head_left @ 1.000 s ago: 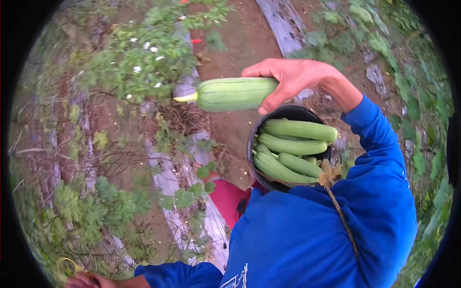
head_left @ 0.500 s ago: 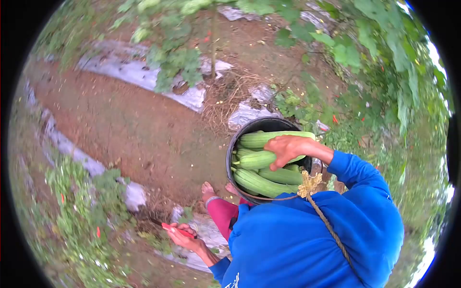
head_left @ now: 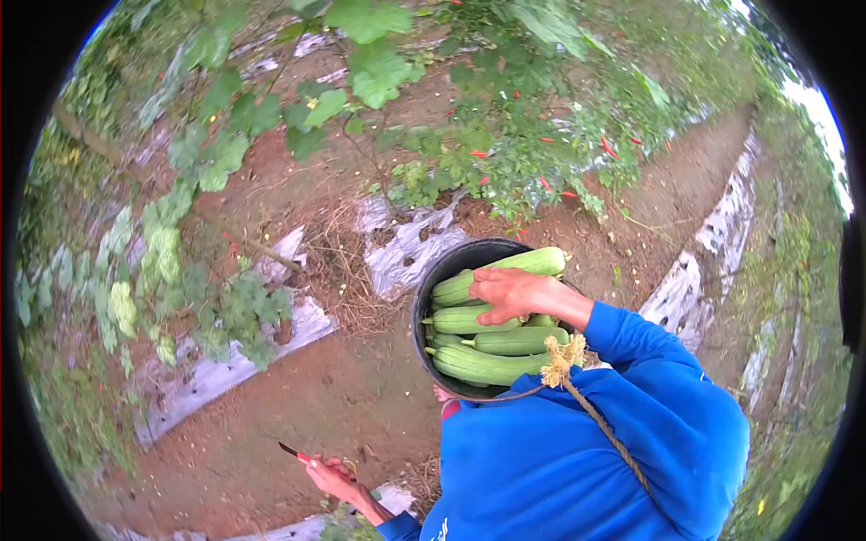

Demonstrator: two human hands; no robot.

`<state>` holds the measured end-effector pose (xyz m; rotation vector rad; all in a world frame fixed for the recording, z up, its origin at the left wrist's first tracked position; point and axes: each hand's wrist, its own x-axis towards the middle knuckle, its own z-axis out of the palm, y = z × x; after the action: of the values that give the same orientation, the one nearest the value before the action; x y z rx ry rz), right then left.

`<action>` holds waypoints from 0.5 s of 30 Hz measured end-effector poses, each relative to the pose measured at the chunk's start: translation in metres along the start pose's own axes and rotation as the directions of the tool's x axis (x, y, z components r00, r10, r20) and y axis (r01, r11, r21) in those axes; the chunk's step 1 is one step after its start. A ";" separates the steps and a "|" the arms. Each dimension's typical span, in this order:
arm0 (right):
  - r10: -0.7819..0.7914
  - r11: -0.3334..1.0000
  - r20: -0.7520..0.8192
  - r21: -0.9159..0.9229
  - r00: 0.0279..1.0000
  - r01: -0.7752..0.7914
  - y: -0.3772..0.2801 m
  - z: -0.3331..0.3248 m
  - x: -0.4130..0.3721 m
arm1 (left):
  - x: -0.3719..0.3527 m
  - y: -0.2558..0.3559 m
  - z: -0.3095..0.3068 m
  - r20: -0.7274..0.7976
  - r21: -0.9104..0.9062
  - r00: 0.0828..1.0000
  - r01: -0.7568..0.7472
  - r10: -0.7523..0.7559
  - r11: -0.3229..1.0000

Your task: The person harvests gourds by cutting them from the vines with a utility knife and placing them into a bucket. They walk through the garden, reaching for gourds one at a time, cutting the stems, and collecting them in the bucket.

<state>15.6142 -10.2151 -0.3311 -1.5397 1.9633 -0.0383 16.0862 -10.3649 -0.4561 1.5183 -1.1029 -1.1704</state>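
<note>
My right hand (head_left: 512, 293) rests on the gourds in a black bucket (head_left: 420, 316), its thumb and fingers around one long green gourd (head_left: 541, 261) near the far rim. Several more ridged green gourds (head_left: 487, 364) lie side by side below it. Away to the lower left, my left hand (head_left: 336, 478) holds a small knife (head_left: 301, 454) by its red handle, the dark blade pointing up and left. A rope (head_left: 609, 430) with a frayed knot (head_left: 561, 359) runs from the bucket's near side over the blue sleeve.
Chilli plants with red fruit (head_left: 559, 162) grow beyond the bucket. Leafy vines (head_left: 216, 135) hang at the upper left. Torn plastic sheeting (head_left: 410, 252) and dry stalks (head_left: 343, 261) lie on brown soil (head_left: 334, 388). A thin stem (head_left: 248, 242) slants at the left.
The view has turned, bringing more chilli plants and the right-hand row into sight. My right hand stays on the gourds, and the far gourd now tilts up at its right end.
</note>
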 end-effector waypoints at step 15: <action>0.792 0.182 -0.178 0.982 0.585 0.052 0.215 0.104 -0.207 | -0.058 0.006 0.133 0.527 0.092 0.840 0.090 -0.125 0.992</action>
<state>15.5029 -9.9289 -0.4040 -0.0090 2.0655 -1.5185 15.9457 -10.3265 -0.4600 1.3444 -1.4412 -1.7175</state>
